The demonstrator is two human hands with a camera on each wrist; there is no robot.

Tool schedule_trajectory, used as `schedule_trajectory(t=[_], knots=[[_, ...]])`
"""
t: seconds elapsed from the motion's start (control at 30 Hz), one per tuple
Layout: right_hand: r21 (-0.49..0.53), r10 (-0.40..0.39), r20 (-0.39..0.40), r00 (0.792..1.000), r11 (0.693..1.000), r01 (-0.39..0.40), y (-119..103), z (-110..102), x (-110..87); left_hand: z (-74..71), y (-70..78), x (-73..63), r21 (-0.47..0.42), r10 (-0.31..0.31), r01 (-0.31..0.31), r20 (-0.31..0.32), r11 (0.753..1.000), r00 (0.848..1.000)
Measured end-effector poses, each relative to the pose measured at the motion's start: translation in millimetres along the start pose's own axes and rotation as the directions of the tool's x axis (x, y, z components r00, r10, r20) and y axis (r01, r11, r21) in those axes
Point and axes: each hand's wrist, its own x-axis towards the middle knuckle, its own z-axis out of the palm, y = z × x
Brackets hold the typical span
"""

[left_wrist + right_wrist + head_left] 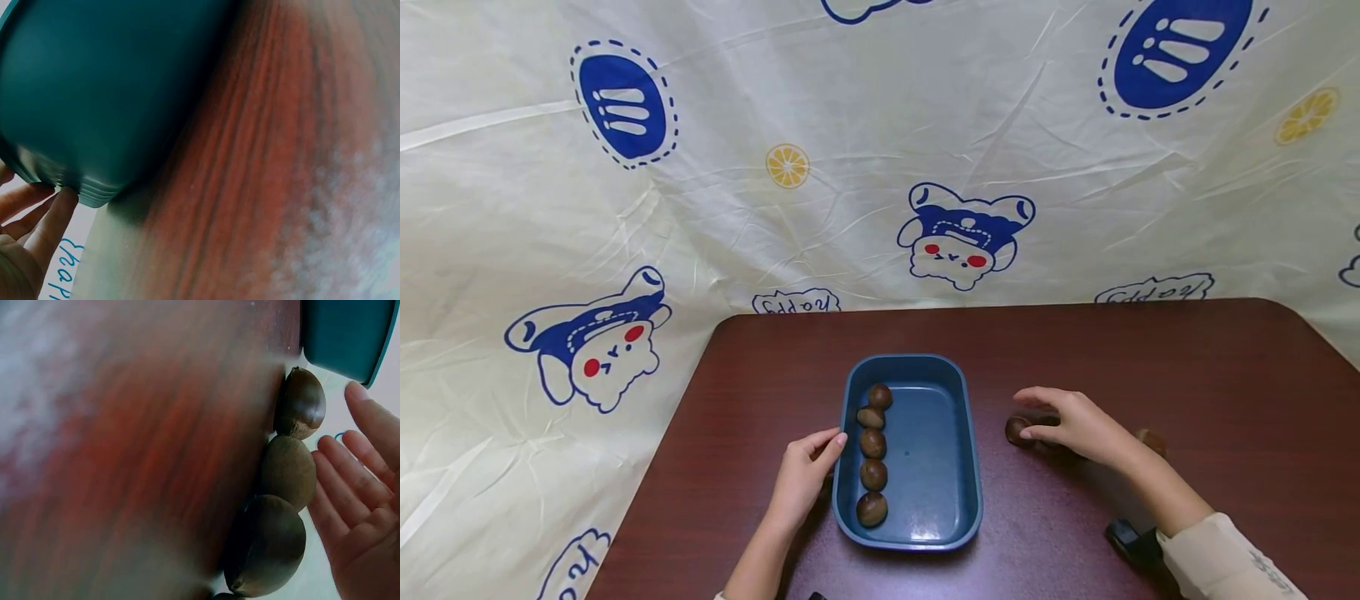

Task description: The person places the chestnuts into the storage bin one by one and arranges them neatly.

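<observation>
- We see a pale printed cloth (850, 100), which hangs behind everything.
- In front of it, we see the dark red-brown table (1075, 350).
- On the table, near the middle of the head view, we find the blue tray (932, 450).
- At the right of the tray, we see the right hand (1075, 427): its thumb and fingers are spread apart, and we see nothing gripped between them.
- At the tray's left side, we see the left hand (805, 467), which pinches the rim with thumb and finger, almost without gap.
- Close to the right wrist we notice a black object (1133, 543).
- Smallest are the chestnuts: five stand in one column (872, 443) along the left wall inside the tray; others lie on the table by the right hand, where we count three in a line (265, 547), touching or nearly touching.
</observation>
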Motion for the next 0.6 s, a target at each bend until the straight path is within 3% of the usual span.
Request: schedule_trajectory(t=[0.37, 0.6], knots=[[-0.060, -0.038, 0.104, 0.994, 0.997, 0.045, 6.1, 4.6, 8.7, -0.4, -0.9, -0.1, -0.015, -0.004, 0.004, 0.003, 1.000, 1.000], [-0.070, -0.050, 0.088, 0.995, 0.996, 0.056, 3.0, 4.2, 10.3, 0.0, -0.8, 0.1, -0.023, -0.001, 0.001, 0.002, 1.000, 1.000]])
